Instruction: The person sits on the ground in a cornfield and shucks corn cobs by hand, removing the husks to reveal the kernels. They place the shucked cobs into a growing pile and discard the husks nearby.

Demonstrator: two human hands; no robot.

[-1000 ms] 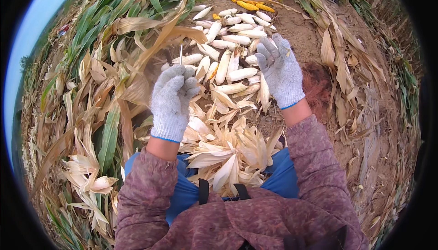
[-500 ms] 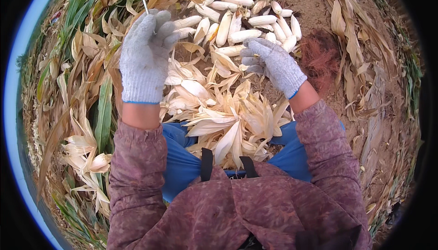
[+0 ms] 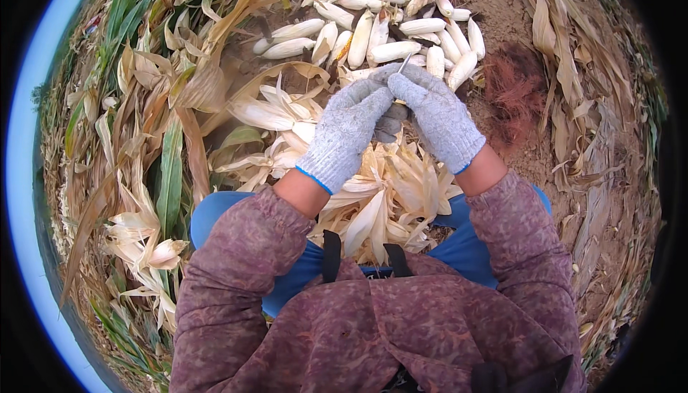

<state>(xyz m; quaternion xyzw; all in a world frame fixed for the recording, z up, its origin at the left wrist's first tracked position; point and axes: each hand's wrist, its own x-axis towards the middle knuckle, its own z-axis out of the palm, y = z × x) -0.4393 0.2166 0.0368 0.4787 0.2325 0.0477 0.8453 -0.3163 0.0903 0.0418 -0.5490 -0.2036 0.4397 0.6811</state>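
My left hand (image 3: 349, 124) and my right hand (image 3: 437, 113), both in pale grey knit gloves with blue cuff edges, meet in front of me with their fingertips touching. A thin metal spike (image 3: 405, 63) sticks up from the point where they meet; its lower end is hidden by the gloves. The fingers of both hands are bent and closed around that spot. Below them lies a heap of dry, pale corn husks (image 3: 380, 203), between my knees. Just beyond the hands is a pile of husked white corn cobs (image 3: 394, 50).
Dry stalks and leaves (image 3: 204, 85) lie thickly on the left, with some green leaves (image 3: 170, 178) among them. A tangle of reddish-brown fibres (image 3: 512, 96) rests on the soil right of the cobs. More dry stalks (image 3: 555, 63) line the right side.
My left hand has swung right and down from the far left, bringing the spike to my right hand. My right hand has closed in against it. The view has shifted slightly.
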